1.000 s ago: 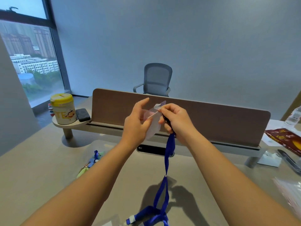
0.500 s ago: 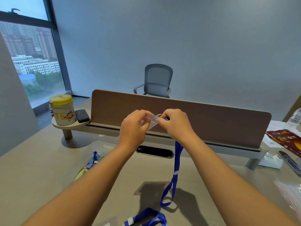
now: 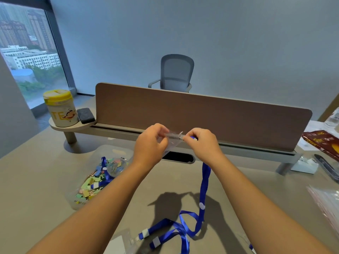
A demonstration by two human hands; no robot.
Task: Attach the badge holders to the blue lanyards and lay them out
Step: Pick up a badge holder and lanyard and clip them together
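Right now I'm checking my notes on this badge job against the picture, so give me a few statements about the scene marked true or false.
1. Both hands hold the clear badge holder above the desk. True.
2. The blue lanyard hangs from the left hand. False: it hangs from the right hand.
3. The yellow-lidded tub stands left of the divider panel. True.
4. Someone sits in the grey chair. False: it is unoccupied.

Head-worn view, forward and down over desk [image 3: 45, 180]
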